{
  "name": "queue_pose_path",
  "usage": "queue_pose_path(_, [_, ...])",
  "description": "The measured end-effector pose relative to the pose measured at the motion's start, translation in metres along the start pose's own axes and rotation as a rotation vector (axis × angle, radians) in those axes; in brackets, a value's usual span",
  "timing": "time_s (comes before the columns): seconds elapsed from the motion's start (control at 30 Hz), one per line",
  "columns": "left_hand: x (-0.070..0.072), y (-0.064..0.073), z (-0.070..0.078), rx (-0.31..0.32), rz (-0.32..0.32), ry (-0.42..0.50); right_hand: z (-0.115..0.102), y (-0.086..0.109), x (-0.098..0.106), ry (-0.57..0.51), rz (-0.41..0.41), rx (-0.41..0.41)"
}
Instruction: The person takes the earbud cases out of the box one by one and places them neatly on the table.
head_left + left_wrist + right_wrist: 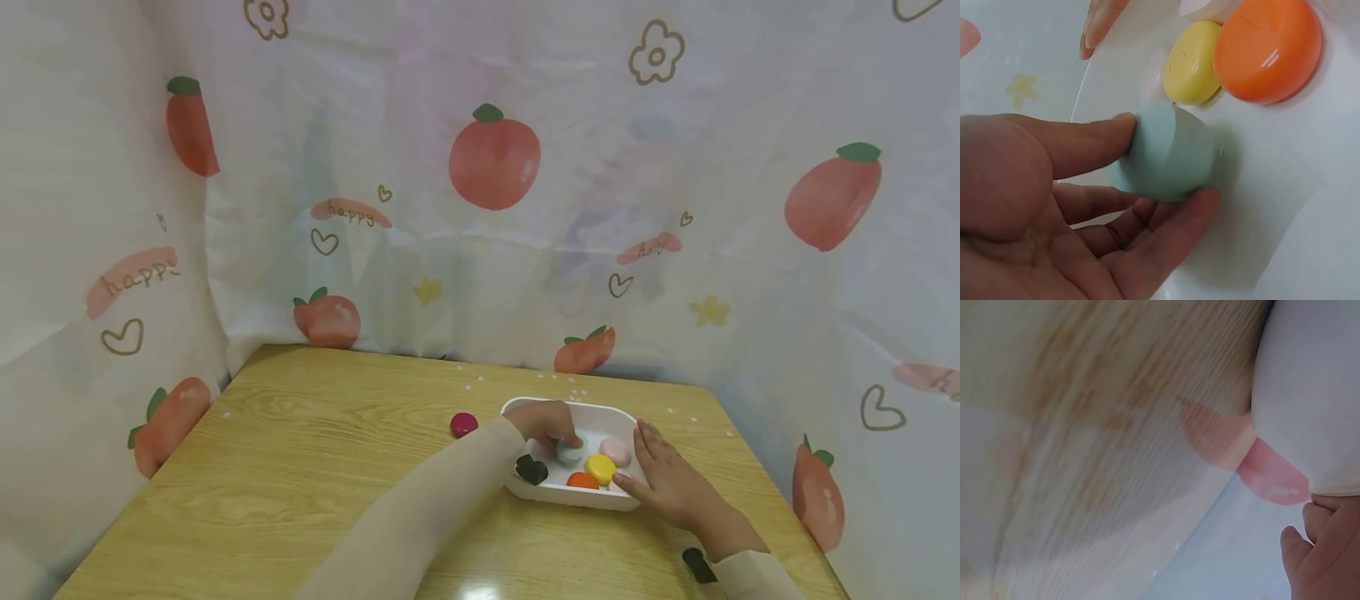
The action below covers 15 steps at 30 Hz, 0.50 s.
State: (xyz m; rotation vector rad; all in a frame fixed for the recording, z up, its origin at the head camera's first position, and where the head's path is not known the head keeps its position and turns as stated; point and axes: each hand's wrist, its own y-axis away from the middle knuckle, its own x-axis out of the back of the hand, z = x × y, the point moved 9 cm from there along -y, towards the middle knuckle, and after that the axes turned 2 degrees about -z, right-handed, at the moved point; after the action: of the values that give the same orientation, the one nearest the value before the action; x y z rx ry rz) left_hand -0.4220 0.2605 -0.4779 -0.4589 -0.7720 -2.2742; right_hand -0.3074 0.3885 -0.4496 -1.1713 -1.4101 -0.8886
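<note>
My left hand (545, 421) reaches into a white tray (566, 497) and pinches a thick, round, pale mint piece (1160, 153) between thumb and fingers. In the left wrist view, the piece is tilted on its side close over the tray floor. A glossy yellow round piece (600, 468), an orange one (582, 481) and a pale pink one (615, 451) lie in the tray beside it. My right hand (671, 479) rests against the tray's right rim, its fingers extended. In the right wrist view, those fingers (1329, 550) are right at the white tray wall (1310, 394).
A dark red round piece (464, 425) lies on the wooden table (337, 450) left of the tray. Small white petal-like specks (573, 392) dot the far part of the table. A white curtain (420, 167) printed with fruit closes off the back and sides.
</note>
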Motion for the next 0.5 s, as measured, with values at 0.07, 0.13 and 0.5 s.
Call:
queue_pose_path(0.07, [0.000,0.002,0.000,-0.008,0.000,0.038,0.000,0.001,-0.001,-0.002,0.003,0.002])
queue_pose_path(0.13, [0.001,0.004,0.001,-0.011,0.001,0.081,0.001,0.001,-0.001,-0.002,0.001,0.001])
queue_pose_path(0.5, [0.006,0.012,0.000,0.001,0.011,0.159,-0.002,-0.001,0.002,-0.010,-0.010,0.005])
